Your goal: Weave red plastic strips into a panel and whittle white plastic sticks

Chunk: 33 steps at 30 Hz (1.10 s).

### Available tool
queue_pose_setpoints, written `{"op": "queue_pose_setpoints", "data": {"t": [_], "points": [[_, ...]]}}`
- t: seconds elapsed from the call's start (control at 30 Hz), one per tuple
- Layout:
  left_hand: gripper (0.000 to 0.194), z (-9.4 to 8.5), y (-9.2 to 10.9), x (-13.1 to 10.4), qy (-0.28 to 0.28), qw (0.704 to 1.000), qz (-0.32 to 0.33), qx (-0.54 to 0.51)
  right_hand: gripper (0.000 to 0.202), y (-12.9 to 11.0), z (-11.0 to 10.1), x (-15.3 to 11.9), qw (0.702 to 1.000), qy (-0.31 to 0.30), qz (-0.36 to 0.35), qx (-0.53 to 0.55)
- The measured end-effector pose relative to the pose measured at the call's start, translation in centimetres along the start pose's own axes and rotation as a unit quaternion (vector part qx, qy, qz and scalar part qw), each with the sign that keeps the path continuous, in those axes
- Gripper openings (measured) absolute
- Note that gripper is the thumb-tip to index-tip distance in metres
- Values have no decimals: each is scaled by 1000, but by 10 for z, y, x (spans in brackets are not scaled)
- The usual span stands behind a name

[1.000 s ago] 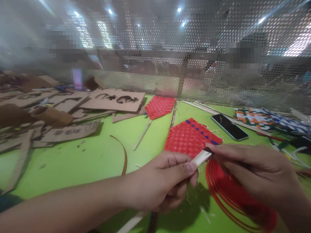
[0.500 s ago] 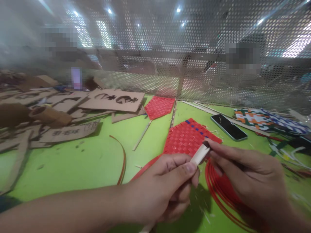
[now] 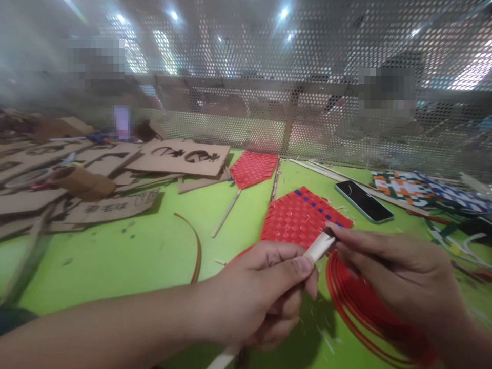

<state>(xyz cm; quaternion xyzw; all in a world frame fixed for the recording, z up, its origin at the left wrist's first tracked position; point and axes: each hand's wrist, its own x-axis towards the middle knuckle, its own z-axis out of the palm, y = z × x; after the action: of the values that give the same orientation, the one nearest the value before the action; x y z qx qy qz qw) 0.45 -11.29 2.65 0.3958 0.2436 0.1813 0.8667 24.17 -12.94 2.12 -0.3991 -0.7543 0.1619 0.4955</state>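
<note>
**Pale stick, one end under work in two hands**

Pale stick (image 3: 317, 249): gripped in the left hand (image 3: 265, 294), thumb pressed on top; located before the near woven red panel (image 3: 294, 220), its tail emerging below that hand. Small dark piece (image 3: 329, 232): pinched in narrowed fingertips of the right hand (image 3: 400, 271), at the stick's tip; whether blade or strip cannot be told. Step, as judged: the tip is being trimmed or split. For the next move, a firm left grip and fine right-hand control are judged to be needed. Red coil (image 3: 348, 289): laid beneath the right hand. Containers: none identified with certainty; folded brown cardboard (image 3: 84, 183) is noted leftward, contents unseen.
</note>
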Motion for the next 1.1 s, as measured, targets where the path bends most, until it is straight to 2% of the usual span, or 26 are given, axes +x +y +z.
{"op": "queue_pose_setpoints", "data": {"t": [0.13, 0.4, 0.57, 0.67, 0.73, 0.8, 0.97, 1.1], "points": [[29, -1, 5, -2, -14, 1000, -6, 8, 62, 4, -4, 0, 1000, -27, 4, 4], [27, -2, 4, 1, 4, 999, -9, 45, 58, 4, -6, -1, 999, -21, 5, -28], [28, -7, 10, 4, 4, 997, 0, 81, 26, 6, -7, 1, 997, -8, 61, -35], [28, -9, 13, 5, 22, 991, -6, 134, 10, 7, -10, 3, 993, -73, 87, -33], [25, -9, 13, 6, 39, 978, -12, 204, 16, 8, -13, 5, 984, -138, 92, -65], [28, -9, 11, 8, 68, 957, -4, 281, 24, 12, -16, 7, 976, -160, 115, -97], [33, -9, 4, 8, 147, 886, 42, 437, 36, 38, -35, 13, 954, -113, 180, -213], [42, -12, -4, 8, 155, 876, 42, 455, 34, 58, -44, 15, 929, -88, 159, -322]]}}
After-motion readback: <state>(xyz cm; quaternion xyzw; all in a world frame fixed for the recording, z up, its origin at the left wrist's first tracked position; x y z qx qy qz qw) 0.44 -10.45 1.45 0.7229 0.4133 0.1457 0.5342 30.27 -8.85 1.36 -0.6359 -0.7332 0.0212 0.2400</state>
